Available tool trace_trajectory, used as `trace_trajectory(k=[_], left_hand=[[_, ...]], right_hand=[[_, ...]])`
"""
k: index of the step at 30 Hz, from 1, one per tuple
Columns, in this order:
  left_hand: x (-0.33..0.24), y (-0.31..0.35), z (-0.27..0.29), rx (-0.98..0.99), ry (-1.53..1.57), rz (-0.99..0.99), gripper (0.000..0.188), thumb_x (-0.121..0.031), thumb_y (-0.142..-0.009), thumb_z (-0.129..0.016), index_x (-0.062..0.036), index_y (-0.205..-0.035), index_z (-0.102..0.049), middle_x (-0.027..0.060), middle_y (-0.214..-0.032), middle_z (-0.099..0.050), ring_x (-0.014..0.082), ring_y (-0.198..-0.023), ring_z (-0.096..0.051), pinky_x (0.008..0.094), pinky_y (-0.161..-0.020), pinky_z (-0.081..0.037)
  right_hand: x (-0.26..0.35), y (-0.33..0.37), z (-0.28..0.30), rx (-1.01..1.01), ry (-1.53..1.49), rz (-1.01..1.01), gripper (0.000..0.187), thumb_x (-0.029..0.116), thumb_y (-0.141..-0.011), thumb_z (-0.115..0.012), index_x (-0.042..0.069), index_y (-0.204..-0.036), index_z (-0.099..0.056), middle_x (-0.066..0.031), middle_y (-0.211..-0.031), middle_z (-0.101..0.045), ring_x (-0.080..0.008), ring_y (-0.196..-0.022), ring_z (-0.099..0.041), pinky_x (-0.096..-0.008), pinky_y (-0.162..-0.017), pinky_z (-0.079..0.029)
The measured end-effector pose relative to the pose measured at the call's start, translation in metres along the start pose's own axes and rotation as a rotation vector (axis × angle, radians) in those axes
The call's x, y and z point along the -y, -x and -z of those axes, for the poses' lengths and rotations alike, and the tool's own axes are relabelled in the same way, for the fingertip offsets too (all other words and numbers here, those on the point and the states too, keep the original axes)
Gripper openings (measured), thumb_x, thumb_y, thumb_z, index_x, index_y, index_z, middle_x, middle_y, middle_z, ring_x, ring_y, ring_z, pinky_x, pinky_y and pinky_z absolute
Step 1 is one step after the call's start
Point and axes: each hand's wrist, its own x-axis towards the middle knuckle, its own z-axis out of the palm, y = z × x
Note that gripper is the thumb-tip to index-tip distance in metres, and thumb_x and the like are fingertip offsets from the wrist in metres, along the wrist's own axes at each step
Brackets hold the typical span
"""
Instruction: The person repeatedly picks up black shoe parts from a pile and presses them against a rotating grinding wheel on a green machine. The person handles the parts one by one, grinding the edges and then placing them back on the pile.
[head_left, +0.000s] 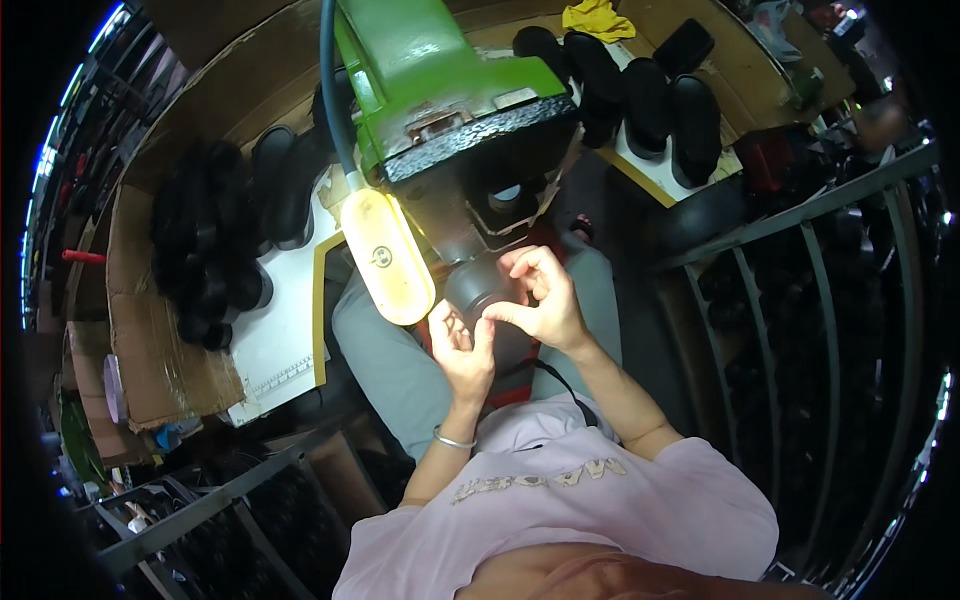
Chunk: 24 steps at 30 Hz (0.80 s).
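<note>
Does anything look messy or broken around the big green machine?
A little! A yellow cloth-like thing lies crumpled near the black shoe-shaped pieces. The green machine has a brownish patch near its front edge, perhaps worn paint. Nothing looks spilled, and the dark piece by the right hand shows no clear damage.

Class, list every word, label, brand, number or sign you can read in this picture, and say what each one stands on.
No words, brands or numbers can be read clearly.
Yellow, oval lamp with a glossy face: a small, dark round mark, too small to read.
White, flat board with a yellow edge: a ruler-like strip of fine marks, too small to read.
</note>
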Motion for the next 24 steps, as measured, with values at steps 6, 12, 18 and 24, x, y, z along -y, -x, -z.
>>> trace_trajectory(k=[6,12,18,24], left_hand=[[-0.011,-0.02,0.0,0.226,-0.109,0.059,0.05,0.0,-0.082,-0.075,0.006,-0.125,-0.051,0.0126,-0.118,-0.059,0.0196,-0.11,-0.058,0.0309,-0.099,-0.045],[-0.006,-0.025,0.003,0.192,0.002,0.1,0.046,0.004,-0.08,-0.074,0.0054,-0.121,-0.055,0.0121,-0.113,-0.062,0.0175,-0.1,-0.061,0.0272,-0.088,-0.049],[0.013,-0.002,0.002,-0.098,0.143,0.017,0.044,-0.014,-0.087,-0.071,0.0029,-0.121,-0.049,0.011,-0.109,-0.062,0.0164,-0.096,-0.06,0.0278,-0.086,-0.047],[0.006,-0.009,0.012,-0.061,0.193,-0.054,0.058,-0.04,-0.091,-0.065,0.0028,-0.124,-0.045,0.0113,-0.111,-0.059,0.018,-0.095,-0.059,0.0309,-0.086,-0.048]], right_hand=[[-0.008,0.01,0.014,-0.161,-0.168,0.016,0.052,0.004,-0.069,-0.087,0.004,-0.104,-0.048,-0.0095,-0.108,-0.057,-0.0162,-0.098,-0.059,-0.029,-0.083,-0.05],[0.007,0.012,0.012,-0.183,-0.147,-0.009,0.05,0.006,-0.072,-0.085,0.003,-0.107,-0.049,-0.0077,-0.104,-0.059,-0.013,-0.09,-0.061,-0.0239,-0.074,-0.051],[0.017,0.003,-0.005,-0.062,0.048,-0.029,0.048,-0.006,-0.066,-0.084,0.004,-0.096,-0.047,-0.0101,-0.101,-0.06,-0.0028,-0.069,-0.048,-0.0169,-0.056,-0.04],[0.045,-0.013,-0.002,0.089,0.231,-0.047,0.056,0.012,-0.066,-0.088,0.004,-0.11,-0.056,-0.0046,-0.091,-0.063,-0.0063,-0.066,-0.049,-0.0231,-0.058,-0.042]])
